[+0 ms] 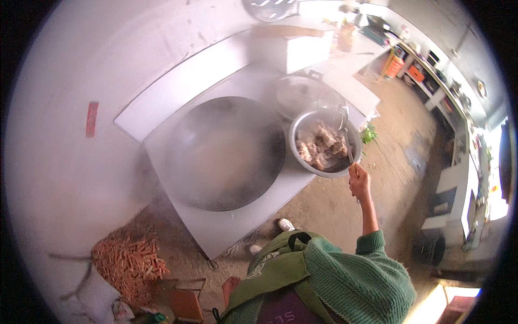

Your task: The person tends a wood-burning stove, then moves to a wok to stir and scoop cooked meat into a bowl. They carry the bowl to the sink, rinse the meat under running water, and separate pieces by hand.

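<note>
My right hand (359,182) grips the handle of a round long-handled skimmer (332,108), its blurred head over the far rim of a metal basin (327,175). Chunks of cooked-looking meat (323,143) lie in that basin. To its left, a very large wok (226,152) is set into a pale stove counter (226,239); steam veils the cloudy contents. Low at my side hangs my left hand (230,288), away from the counter. Its fingers are partly hidden, so its grasp is unclear.
Behind the basin sits a round metal lid (299,95). Leafy greens (369,133) show at the counter's right edge. A heap of reddish-orange sticks (129,265) lies on the floor near a small wooden chair (186,303). Loaded shelves (437,85) line the right wall.
</note>
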`<state>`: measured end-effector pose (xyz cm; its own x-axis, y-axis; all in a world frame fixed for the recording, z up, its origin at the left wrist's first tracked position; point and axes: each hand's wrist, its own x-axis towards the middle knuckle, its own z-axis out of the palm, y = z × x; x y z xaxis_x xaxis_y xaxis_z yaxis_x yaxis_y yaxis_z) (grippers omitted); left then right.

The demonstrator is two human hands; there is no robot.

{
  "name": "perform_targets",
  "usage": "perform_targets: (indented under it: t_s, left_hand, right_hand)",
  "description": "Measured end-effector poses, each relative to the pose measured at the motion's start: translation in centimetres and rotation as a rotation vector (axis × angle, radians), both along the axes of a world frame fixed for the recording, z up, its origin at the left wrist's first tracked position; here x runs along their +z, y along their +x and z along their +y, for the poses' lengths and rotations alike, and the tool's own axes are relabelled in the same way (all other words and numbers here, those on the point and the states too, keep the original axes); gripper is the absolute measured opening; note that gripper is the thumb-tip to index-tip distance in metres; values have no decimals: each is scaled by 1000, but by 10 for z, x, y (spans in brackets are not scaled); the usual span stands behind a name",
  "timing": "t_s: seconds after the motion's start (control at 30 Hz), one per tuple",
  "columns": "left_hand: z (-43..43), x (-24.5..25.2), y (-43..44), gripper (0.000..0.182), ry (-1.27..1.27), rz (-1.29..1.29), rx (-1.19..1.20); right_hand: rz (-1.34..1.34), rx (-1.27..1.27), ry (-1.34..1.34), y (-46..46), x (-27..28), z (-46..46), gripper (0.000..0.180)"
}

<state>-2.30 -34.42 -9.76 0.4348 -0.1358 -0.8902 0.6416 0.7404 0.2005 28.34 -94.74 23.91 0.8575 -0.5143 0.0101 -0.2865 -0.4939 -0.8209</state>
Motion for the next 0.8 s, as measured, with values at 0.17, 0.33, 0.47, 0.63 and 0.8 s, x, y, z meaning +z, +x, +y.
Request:
perform_targets:
  t_s: [0.17,0.33,0.47,0.63,0.8]
  left_hand:
    - [-24,22,-44,20,36,3,169]
    - [-53,31,-86,19,41,4,338]
    - [-78,42,-127,19,69,9,492]
    - [-115,53,-155,18,91,-4,615]
    - [-152,56,-179,18,87,-60,722]
  right_hand:
    - [71,244,59,68,14,70,19]
    - [75,630,-525,204,-100,118,22]
    - [172,737,-619,261,-112,186,25]
    - [121,819,-539,305,-148,224,23]
    - [-37,1223,-881,320,-153,247,23]
